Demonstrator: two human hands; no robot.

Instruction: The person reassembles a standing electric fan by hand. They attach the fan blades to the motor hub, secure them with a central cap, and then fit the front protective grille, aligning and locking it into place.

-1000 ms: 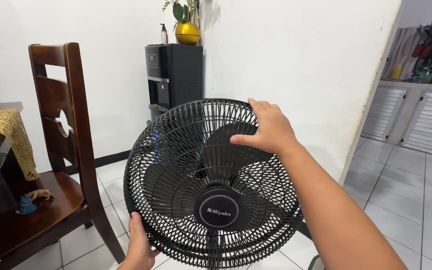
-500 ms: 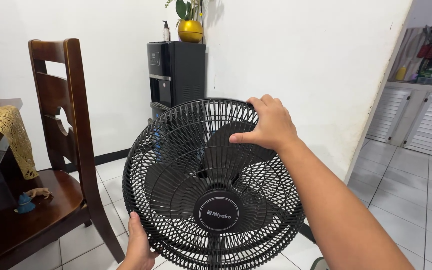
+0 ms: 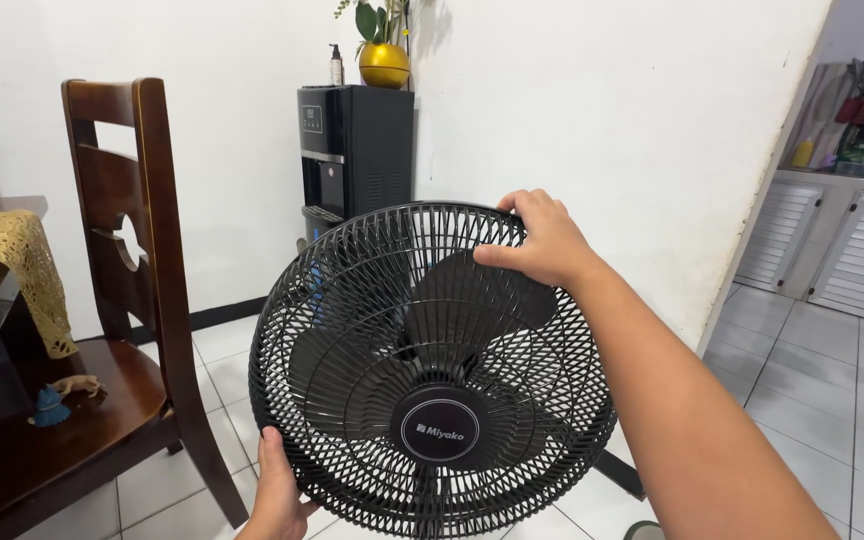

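A round black fan (image 3: 432, 370) with a wire grille, dark blades and a round centre cap fills the middle of the view, tilted up towards me. My right hand (image 3: 542, 240) grips the grille's upper right rim, fingers curled over the edge and thumb on the front. My left hand (image 3: 277, 490) holds the lower left rim from below. The fan's stand is mostly hidden behind the grille.
A dark wooden chair (image 3: 122, 300) stands at the left with a small blue figure (image 3: 49, 408) on its seat, next to a table with a gold lace cloth (image 3: 12, 260). A black water dispenser (image 3: 357, 150) with a gold plant pot (image 3: 384, 62) stands against the white wall. White louvred cabinets (image 3: 832, 250) are at the right.
My right hand has slid from the front of the grille up to its top right rim and curled over it. The fan has shifted slightly.
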